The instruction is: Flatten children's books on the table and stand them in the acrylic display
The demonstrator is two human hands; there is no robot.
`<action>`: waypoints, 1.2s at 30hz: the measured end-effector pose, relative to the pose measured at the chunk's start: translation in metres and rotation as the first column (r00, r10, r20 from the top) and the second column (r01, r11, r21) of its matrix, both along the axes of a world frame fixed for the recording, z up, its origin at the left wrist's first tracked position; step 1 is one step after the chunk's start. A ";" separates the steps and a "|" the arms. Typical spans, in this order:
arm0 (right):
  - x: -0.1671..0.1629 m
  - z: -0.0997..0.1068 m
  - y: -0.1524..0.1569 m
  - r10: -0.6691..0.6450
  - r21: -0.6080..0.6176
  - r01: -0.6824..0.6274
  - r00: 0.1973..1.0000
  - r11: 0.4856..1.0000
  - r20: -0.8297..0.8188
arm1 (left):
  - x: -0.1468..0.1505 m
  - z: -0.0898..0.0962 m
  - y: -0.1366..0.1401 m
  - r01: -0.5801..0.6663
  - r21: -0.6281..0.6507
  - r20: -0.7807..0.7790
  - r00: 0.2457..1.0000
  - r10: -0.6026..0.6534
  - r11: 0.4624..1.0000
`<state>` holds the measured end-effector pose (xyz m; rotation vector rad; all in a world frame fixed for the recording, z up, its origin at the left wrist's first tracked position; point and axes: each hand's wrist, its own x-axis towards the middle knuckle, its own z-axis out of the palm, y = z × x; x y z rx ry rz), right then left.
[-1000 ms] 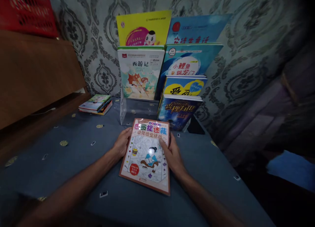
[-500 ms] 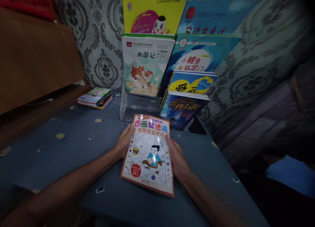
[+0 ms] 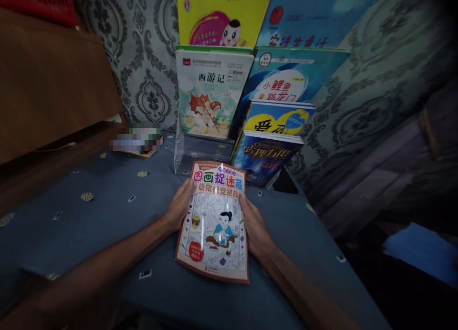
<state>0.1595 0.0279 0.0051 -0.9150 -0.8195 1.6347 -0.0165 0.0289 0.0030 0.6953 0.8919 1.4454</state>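
A thin picture book point(image 3: 214, 225) with an orange-brown border and a seated cartoon figure on its cover is held up over the table. My left hand point(image 3: 181, 203) grips its left edge, and my right hand point(image 3: 253, 225) grips the right edge. The fingers of both hands are partly hidden behind the cover. Just beyond the book's top edge stands a clear display rack point(image 3: 179, 151), whose lower left slot shows no book. Higher in that rack are a white book point(image 3: 211, 98) and a yellow book point(image 3: 222, 15).
On the rack's right side stand a dark blue book point(image 3: 265, 158), a yellow-and-blue book point(image 3: 279, 120) and teal books point(image 3: 286, 77). A blurred stack of books point(image 3: 138, 141) lies at the back left of the blue-grey tablecloth point(image 3: 107, 211). A red basket point(image 3: 39, 3) sits upper left.
The picture book has risen very slightly and bends a little more, its lower right corner shifting left. Both hands keep their hold on its edges.
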 end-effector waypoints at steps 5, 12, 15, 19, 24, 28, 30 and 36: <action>0.000 0.002 0.000 -0.006 0.021 0.006 1.000 1.000 0.014 | -0.002 0.004 -0.001 0.010 0.060 -0.023 1.000 -0.008 0.998; -0.001 0.002 0.000 0.002 0.027 -0.002 1.000 1.000 0.019 | -0.003 0.009 -0.003 0.038 0.112 -0.025 0.999 -0.036 0.993; -0.001 0.003 0.000 -0.007 0.023 0.006 1.000 1.000 0.013 | -0.003 0.010 -0.003 0.057 0.129 -0.020 0.998 -0.055 0.990; -0.001 0.003 0.000 0.002 0.024 -0.002 1.000 1.000 -0.001 | -0.005 0.008 -0.002 0.080 0.141 -0.036 0.996 -0.076 0.987; 0.000 -0.001 0.001 0.006 0.033 -0.006 1.000 0.999 0.005 | -0.006 0.007 -0.002 0.092 0.163 -0.046 0.995 -0.085 0.982; 0.001 -0.002 0.002 0.012 0.043 -0.013 1.000 0.999 0.022 | -0.006 0.007 -0.002 0.104 0.162 -0.044 0.994 -0.098 0.981; 0.001 -0.002 0.002 0.012 0.043 -0.013 1.000 0.999 0.022 | -0.006 0.007 -0.002 0.103 0.165 -0.040 0.994 -0.098 0.981; 0.001 -0.003 0.002 0.012 0.048 -0.013 1.000 0.999 0.017 | -0.006 0.007 -0.002 0.113 0.175 -0.044 0.993 -0.107 0.978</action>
